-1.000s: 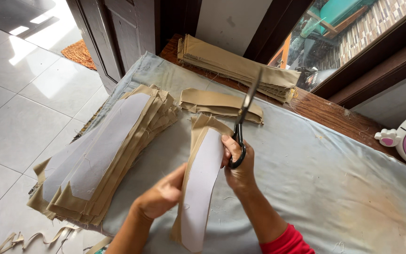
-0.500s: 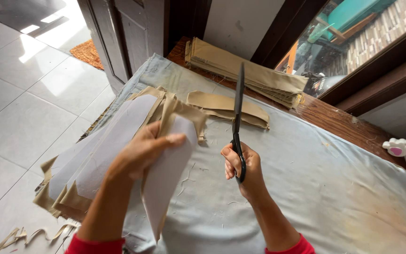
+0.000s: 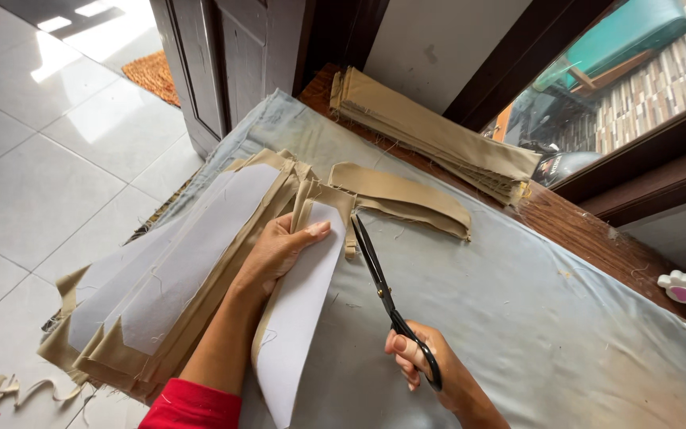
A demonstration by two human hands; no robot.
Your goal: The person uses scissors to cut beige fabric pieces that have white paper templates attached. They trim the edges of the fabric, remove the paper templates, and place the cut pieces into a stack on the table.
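A long white paper pattern (image 3: 299, 318) lies on the cloth-covered table (image 3: 533, 334), left of black-handled scissors (image 3: 387, 298); a stack of tan fabric pieces (image 3: 160, 294) lies further left.

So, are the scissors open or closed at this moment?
Slightly open. The scissors in the right hand show two blades parting a little near the tip, beside the white piece under the left hand.

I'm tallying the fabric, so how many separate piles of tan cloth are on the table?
3: a big stack with white paper on top at the left edge, a small folded pile mid-table, and a long stack at the far edge. Others may lie hidden.
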